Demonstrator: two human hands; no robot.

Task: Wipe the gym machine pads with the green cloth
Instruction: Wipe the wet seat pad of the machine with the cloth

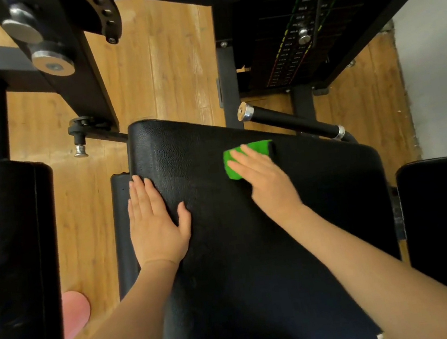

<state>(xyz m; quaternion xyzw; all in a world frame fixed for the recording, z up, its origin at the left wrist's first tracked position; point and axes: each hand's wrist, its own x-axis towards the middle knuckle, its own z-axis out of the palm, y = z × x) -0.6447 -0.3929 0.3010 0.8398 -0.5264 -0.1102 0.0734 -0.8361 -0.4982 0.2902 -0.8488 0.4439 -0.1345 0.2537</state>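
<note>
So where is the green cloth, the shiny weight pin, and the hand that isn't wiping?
green cloth (259, 147): head view, on the bare green part beyond the fingers.
weight pin (304, 37): head view, on its round silver knob.
left hand (154, 221): head view, on the back of the hand.

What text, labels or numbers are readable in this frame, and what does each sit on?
Weight stack: two columns of small pale labels beside coloured dashes run down the plates; all too blurred to read.
Top plate of the stack: two small multi-line labels, also unreadable.
Seat pad, green cloth, roller pad: no text visible.
</note>
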